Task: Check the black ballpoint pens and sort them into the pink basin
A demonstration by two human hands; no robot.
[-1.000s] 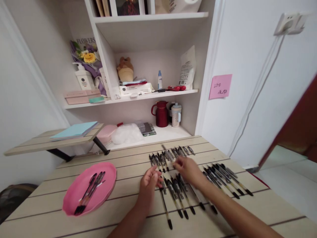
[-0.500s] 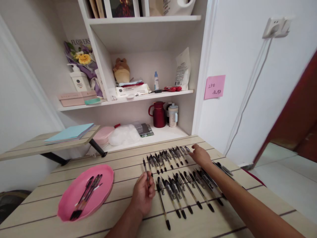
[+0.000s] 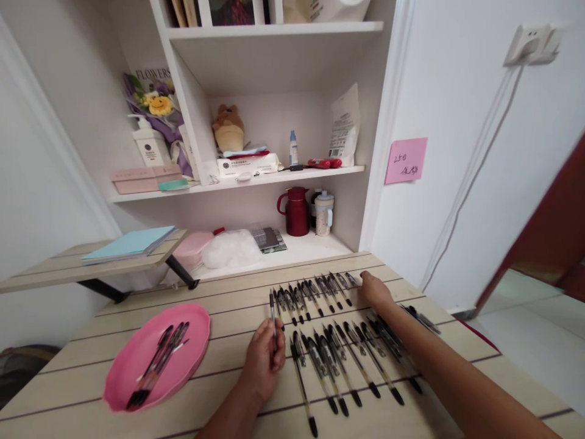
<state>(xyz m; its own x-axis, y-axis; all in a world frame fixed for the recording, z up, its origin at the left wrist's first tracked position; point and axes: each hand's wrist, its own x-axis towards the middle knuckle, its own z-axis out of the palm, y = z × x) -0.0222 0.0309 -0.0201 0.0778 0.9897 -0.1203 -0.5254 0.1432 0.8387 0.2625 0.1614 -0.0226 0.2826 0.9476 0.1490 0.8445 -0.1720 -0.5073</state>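
My left hand [image 3: 265, 360] is closed around a slim pen [image 3: 273, 308], which stands nearly upright with its narrow end above the fingers. At the right end of the back row, my right hand [image 3: 375, 291] has its fingers curled at a short clear pen cap [image 3: 351, 279]; the thumb is partly hidden. The back row of pens and caps [image 3: 315, 296] lies between the hands. Nearer me lies a front row of longer black-ended pens [image 3: 361, 360] with short clear caps among them. My right forearm covers part of this row.
A pink scalloped tray [image 3: 194, 353] at left holds several pens [image 3: 159, 366]. More dark pens [image 3: 420, 318] lie beyond my right forearm. A raised wooden stand [image 3: 150, 259] bears blue paper [image 3: 130, 244]. Behind the table, shelves [image 3: 274, 30] hold a red jug [image 3: 297, 213] and a cup [image 3: 324, 213].
The view has shifted slightly, so most things sit further right. My right fingers have come down beside the end cap. My left hand still holds the pen, now a little more upright.
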